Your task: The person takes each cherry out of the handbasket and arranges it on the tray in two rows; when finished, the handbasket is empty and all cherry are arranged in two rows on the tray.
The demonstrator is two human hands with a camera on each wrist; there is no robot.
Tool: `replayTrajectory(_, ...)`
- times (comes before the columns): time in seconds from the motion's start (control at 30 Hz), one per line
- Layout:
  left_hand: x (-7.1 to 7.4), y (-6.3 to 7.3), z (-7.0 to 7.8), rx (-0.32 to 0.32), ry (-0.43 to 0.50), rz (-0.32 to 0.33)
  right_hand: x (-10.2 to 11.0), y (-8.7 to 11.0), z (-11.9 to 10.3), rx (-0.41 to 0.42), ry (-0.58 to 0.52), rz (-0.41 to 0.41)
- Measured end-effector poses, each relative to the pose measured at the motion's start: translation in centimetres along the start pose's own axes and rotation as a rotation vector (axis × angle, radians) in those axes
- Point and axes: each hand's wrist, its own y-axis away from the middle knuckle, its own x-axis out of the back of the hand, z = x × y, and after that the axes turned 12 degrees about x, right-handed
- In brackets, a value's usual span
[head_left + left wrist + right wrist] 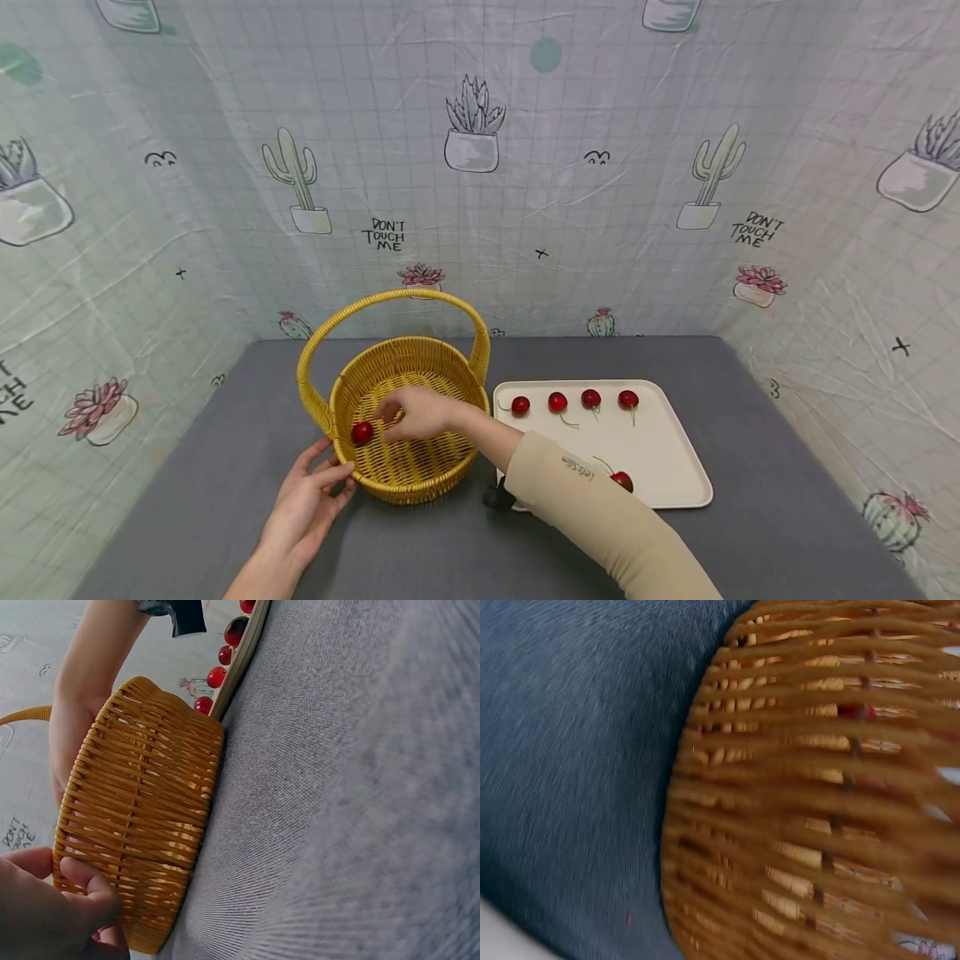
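Observation:
A round yellow wicker basket [405, 492] with a tall arched handle stands on the table. My left hand [303, 504] grips its near left rim; in the left wrist view its fingers [82, 877] sit against the weave, one passing behind the rim. Inside the basket is my right hand [423, 412], fingers bent downward, thumb and fingertips apart. A dark red cherry [362, 432] lies on the basket floor at the left, just beside those fingertips. In the right wrist view the basket wall [780, 795] hides the right hand.
Right of the basket, a cream tray [667, 467] bears several stemmed cherries, most in a row at the back, such as one cherry [557, 402]. Another cherry [621, 480] lies partly behind the right sleeve [577, 500]. A patterned curtain [540, 200] rises behind the grey table [210, 500].

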Motion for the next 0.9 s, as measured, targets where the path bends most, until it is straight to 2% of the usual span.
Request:
replayTrajectory(0.2,0.1,-0.1,0.0,-0.001,0.004,-0.014,-1.1,-1.2,0.0,-0.043,0.008,0.019)
replayTrajectory(0.4,0.1,-0.1,0.0,-0.001,0.007,-0.022,-2.3,-2.1,0.0,-0.080,0.012,-0.003)
replayTrajectory(0.73,0.1,0.1,0.0,-0.005,0.016,-0.022,-3.5,-3.4,0.1,-0.050,0.131,-0.031)
replayTrajectory(0.9,0.1,0.1,0.0,-0.006,0.016,-0.020,-3.9,-3.6,0.2,-0.064,0.150,-0.003)
